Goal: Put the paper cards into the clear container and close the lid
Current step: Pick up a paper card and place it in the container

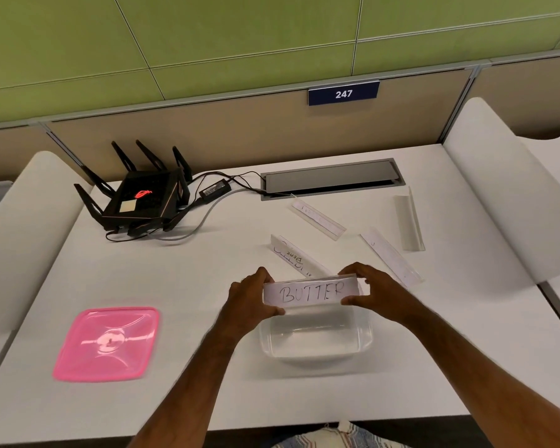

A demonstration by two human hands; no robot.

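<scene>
White counter (181, 286) sits under us, with the clear container (316, 339) nearest and our BUTTER card (311, 291) held just above its far rim. Our left hand (251, 297) and right hand (374, 294) pinch its two short ends, best because paper is light and bendy. Farther back lie more cards (319, 218), and the pink lid (105, 344) waits off left.

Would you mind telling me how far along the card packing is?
Nothing is packed yet: the clear container looks empty. Left hand and right hand hold the BUTTER card above it. Four cards remain on the desk, and the pink lid lies aside.
</scene>
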